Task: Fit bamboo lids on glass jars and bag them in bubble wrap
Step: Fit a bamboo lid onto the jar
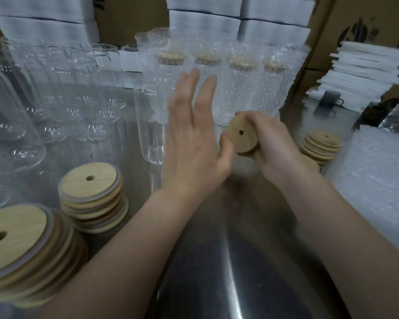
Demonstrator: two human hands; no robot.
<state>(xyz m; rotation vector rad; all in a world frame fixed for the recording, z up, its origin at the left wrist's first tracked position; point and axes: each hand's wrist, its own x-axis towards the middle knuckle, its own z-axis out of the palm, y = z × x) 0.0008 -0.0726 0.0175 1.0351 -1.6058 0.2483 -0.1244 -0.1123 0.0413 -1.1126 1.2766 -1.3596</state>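
Right hand (271,143) grips round bamboo lid with centre hole (241,135); left hand (191,139), fingers straight, just beside lid.

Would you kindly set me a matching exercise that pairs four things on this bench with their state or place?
Things:
1. left hand
2. right hand
3. wrapped jars
4. mug

States or places:
a. dark, at far right
b. grips a lid
c. open, fingers straight
d. capped, in a row at the back

Pairs: 1-c, 2-b, 3-d, 4-a
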